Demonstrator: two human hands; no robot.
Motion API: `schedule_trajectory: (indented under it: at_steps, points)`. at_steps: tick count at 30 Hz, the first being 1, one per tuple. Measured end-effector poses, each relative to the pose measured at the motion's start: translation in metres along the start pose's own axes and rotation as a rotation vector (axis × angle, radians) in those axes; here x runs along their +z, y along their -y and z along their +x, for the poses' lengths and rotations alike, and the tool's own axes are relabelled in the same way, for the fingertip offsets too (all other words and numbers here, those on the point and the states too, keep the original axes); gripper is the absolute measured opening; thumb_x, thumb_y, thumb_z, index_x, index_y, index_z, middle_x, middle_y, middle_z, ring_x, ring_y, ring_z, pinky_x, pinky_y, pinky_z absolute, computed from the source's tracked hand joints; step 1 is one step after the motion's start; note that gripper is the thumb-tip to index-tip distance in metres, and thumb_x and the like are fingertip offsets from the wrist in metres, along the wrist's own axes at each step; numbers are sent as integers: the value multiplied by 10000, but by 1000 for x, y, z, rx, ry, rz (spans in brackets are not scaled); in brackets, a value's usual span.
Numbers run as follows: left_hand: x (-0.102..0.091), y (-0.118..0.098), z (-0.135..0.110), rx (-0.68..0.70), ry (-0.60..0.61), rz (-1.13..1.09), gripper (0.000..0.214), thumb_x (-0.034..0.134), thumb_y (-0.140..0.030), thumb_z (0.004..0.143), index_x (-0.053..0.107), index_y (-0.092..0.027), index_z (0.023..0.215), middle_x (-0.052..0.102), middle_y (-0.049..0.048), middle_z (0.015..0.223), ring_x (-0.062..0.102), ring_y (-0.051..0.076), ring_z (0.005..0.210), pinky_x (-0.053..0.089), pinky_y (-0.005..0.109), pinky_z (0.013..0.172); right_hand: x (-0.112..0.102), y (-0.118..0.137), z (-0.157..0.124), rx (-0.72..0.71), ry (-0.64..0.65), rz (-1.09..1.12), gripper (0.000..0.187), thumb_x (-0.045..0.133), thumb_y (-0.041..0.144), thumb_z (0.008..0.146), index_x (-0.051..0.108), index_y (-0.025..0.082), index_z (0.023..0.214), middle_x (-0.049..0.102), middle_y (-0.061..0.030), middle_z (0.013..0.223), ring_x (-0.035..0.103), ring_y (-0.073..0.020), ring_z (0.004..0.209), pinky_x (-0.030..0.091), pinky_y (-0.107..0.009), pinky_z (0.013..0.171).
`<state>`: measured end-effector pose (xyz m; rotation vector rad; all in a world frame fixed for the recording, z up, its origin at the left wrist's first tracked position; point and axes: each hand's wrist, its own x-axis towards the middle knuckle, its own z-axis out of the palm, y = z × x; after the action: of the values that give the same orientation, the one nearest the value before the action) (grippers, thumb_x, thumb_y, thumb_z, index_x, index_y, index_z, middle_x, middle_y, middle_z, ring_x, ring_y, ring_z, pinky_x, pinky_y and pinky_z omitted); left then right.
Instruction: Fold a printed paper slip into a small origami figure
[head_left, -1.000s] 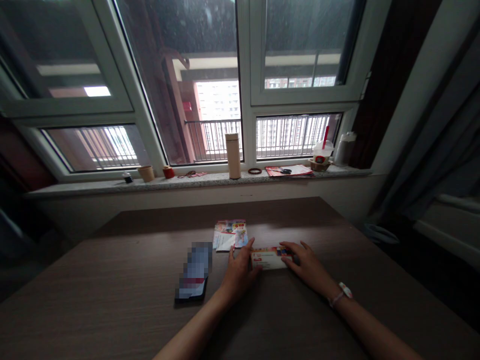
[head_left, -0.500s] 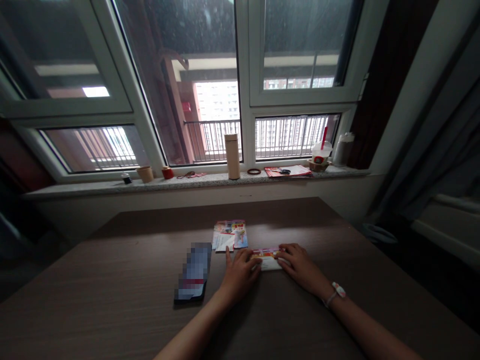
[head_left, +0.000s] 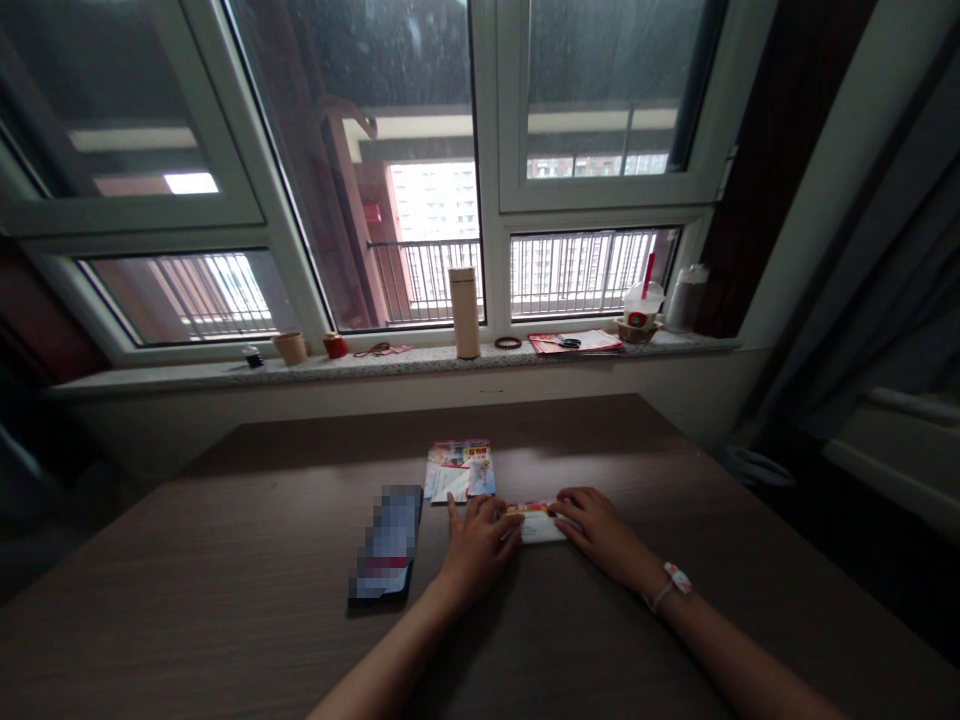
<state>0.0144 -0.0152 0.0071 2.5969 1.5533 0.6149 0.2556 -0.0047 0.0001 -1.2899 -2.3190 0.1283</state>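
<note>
A folded sheet of printed paper [head_left: 541, 525], white with a red and yellow strip along its far side, lies on the table between my hands. My left hand [head_left: 481, 540] presses its left end with bent fingers, the thumb on top and one finger stretched toward the pile beyond. At the other end, the fingers of my right hand [head_left: 596, 530] hold the paper down against the table. Just past my left hand lie colourful printed leaflets [head_left: 480, 475] with a smaller white folded paper [head_left: 448, 484] on top.
To the left is a phone [head_left: 386, 550] with a blurred screen on the brown table [head_left: 225, 560]. Along the windowsill stand a beige flask [head_left: 465, 315], a paper cup [head_left: 291, 349], a drink cup with a red straw [head_left: 641, 305] and scissors [head_left: 568, 343] on papers.
My left hand has shifted very slightly, its outstretched finger a little to the left. The folded paper and my right hand stay almost the same.
</note>
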Motion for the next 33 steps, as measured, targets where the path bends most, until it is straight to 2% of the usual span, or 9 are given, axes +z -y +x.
schedule_trajectory:
  at_steps: [14,22,33]
  points:
    - [-2,-1,2,-40,25,-6,248,536,-327,904,612,-389,1132,591,-7,1233,428,267,1245,0,740,1049,-2,5,3,22,-1,16,349,375,352,965,571,308,1250,579,-74,1147,508,-228,1079,445,-401,958]
    - [-2,1,2,-55,46,-21,260,506,-351,917,609,-392,1153,575,-7,1253,407,258,1248,-21,710,1066,-2,7,1,30,0,-8,343,492,402,911,580,303,1227,560,-74,1211,494,-233,1122,418,-413,991]
    - [-8,-2,3,-96,78,-69,245,513,-353,909,629,-391,1122,581,-15,1244,420,262,1244,-17,721,1055,0,7,0,13,13,7,336,480,390,922,583,327,1234,569,-67,1212,496,-233,1124,404,-430,1002]
